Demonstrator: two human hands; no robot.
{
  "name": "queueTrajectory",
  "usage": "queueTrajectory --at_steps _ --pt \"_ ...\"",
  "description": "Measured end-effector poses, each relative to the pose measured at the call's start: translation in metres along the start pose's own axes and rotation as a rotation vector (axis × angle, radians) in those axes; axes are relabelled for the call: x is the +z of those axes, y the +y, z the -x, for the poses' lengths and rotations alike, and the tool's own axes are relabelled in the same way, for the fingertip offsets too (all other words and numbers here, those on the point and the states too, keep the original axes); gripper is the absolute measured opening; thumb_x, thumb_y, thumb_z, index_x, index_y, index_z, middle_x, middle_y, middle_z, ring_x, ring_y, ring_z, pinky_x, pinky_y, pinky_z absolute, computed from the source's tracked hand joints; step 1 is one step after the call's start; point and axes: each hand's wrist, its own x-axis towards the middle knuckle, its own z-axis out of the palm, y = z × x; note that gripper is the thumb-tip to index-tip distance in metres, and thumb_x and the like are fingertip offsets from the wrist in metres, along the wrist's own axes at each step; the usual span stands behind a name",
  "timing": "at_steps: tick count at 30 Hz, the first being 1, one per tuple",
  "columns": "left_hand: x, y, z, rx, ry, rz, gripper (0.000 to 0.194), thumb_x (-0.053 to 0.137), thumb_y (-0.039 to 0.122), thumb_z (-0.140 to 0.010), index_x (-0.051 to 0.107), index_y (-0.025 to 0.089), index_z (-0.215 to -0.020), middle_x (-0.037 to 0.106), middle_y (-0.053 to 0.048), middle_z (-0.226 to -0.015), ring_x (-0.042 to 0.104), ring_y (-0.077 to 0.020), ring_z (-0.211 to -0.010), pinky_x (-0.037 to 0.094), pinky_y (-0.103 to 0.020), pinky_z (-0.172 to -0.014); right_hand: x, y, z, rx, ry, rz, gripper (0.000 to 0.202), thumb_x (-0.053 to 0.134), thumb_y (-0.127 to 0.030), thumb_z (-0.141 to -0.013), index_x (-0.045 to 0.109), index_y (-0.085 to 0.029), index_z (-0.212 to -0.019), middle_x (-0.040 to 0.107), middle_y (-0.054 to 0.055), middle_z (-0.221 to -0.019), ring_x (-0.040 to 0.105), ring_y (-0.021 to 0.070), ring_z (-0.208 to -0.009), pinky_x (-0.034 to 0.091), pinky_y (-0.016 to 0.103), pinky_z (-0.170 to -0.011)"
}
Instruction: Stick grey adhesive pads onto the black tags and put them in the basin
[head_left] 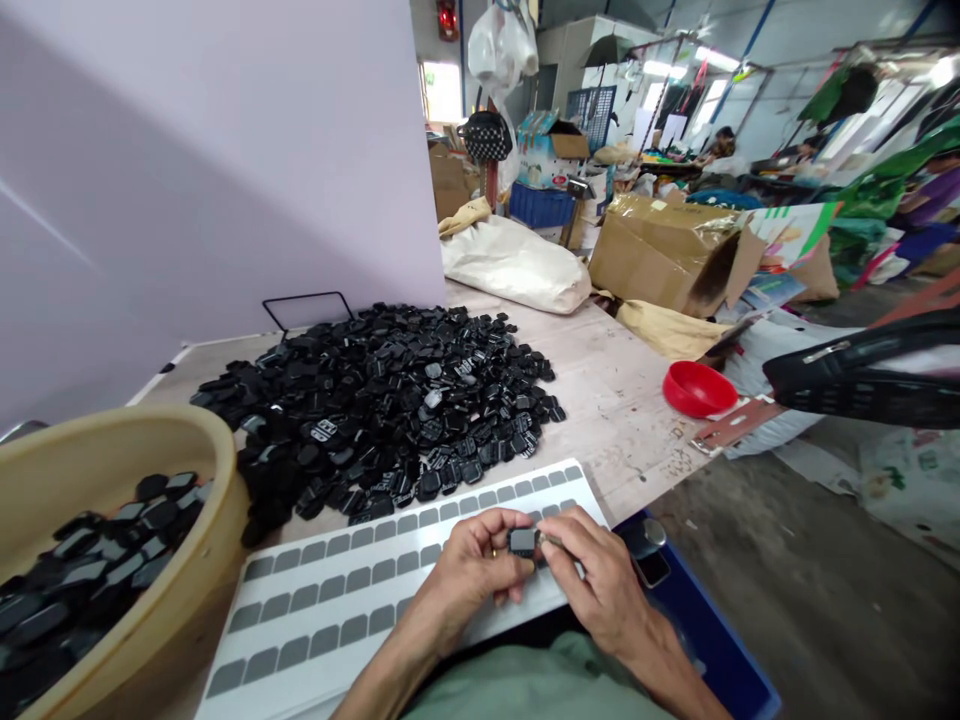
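Between the thumb and fingers of my left hand [476, 560] is a small black plastic piece [521, 542] with a grey patch on its face. My right hand [596, 565] meets it at its right edge, thumb and index finger pinched together; what lies between those fingertips is too small to make out. Both hands are above a white sheet [337, 562] bearing rows of grey rounded stickers. Beyond the sheet spreads a large heap of similar black plastic pieces [390, 400].
At left stands a yellow basin [234, 490] with black pieces inside, many grey-faced. A red bowl [699, 390] sits at the right edge of the table [615, 420]. Below the edge is a blue crate [727, 650]. A white sack [517, 265] and cardboard box [660, 250] lie behind.
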Motion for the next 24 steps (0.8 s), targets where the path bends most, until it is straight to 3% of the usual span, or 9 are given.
queueTrajectory --at_steps 16,21,24 --pt "0.001 -0.002 -0.002 -0.004 -0.008 -0.039 0.040 0.074 0.016 -0.061 0.061 0.011 -0.099 0.052 0.006 -0.055 0.053 -0.0080 -0.041 0.036 -0.016 -0.039 -0.004 0.001 0.005 0.022 -0.051 0.087 0.021 0.040 -0.015 -0.091 0.055 -0.022 -0.104 0.059 0.004 -0.089 0.057 0.0171 -0.078 0.046 0.029 -0.070" --pt "0.005 -0.004 -0.004 0.026 -0.040 -0.076 0.038 0.071 0.035 -0.070 0.060 0.010 -0.096 0.051 0.005 -0.049 0.047 -0.0072 -0.039 0.031 -0.017 -0.039 -0.001 -0.006 0.006 0.001 -0.058 0.151 0.021 0.038 -0.015 -0.092 0.056 -0.020 -0.101 0.059 0.005 -0.086 0.057 0.0164 -0.076 0.044 0.028 -0.069" --pt "0.006 -0.003 -0.003 0.048 -0.038 -0.170 0.031 0.064 0.038 -0.076 0.061 0.010 -0.088 0.050 0.003 -0.049 0.040 -0.0055 -0.039 0.028 -0.017 -0.040 -0.002 -0.004 0.011 -0.015 -0.089 0.240 0.021 0.038 -0.017 -0.092 0.058 -0.019 -0.099 0.058 0.004 -0.083 0.057 0.0167 -0.074 0.043 0.027 -0.067"
